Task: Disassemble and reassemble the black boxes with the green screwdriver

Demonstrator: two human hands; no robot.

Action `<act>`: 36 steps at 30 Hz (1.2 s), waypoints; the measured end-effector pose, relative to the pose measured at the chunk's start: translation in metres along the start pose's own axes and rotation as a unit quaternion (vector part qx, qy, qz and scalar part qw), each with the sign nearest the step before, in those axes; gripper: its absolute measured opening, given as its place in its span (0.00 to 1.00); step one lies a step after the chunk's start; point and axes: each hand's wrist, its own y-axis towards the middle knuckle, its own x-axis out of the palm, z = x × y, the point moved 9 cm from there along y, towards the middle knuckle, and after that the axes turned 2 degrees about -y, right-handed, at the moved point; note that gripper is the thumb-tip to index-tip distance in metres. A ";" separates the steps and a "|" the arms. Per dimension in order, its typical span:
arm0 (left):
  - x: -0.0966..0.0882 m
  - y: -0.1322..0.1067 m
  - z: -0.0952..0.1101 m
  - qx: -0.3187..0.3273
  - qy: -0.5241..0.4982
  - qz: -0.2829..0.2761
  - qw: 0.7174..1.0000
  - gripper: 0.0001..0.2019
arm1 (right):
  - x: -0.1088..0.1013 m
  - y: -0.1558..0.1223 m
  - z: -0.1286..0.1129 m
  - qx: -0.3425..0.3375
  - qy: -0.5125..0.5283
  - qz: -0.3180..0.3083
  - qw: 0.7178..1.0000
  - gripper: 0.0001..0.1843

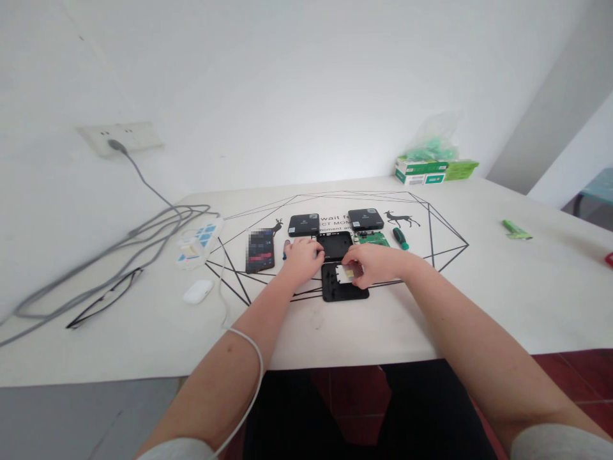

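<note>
My left hand (302, 258) rests on the table beside an open black box shell (335, 244), fingers curled at its left edge. My right hand (371, 264) is over a second black shell half (341, 286) lying nearer me, fingers pinched on a small pale part that I cannot make out. A green circuit board (372, 239) lies just beyond my right hand. Two closed black boxes (303, 224) (366, 219) sit further back.
A dark phone (260, 251) lies left of my left hand. A green-handled screwdriver (401, 238) is right of the board. A power strip (198, 245) with grey cables, glasses (103, 298) and a white earbud case (198, 291) are at the left. Green boxes (421, 170) stand at the back.
</note>
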 end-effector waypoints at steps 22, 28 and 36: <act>0.004 0.000 -0.001 0.011 -0.007 0.002 1.000 0.08 | -0.008 -0.010 0.076 0.163 -0.033 -0.009 0.986 0.16; 0.003 -0.001 0.003 0.032 -0.019 -0.003 0.999 0.08 | -0.005 -0.004 0.096 0.180 -0.029 0.011 0.983 0.09; 0.003 -0.004 0.005 0.040 -0.020 -0.015 0.999 0.07 | -0.002 0.001 0.095 0.183 -0.066 0.008 0.981 0.09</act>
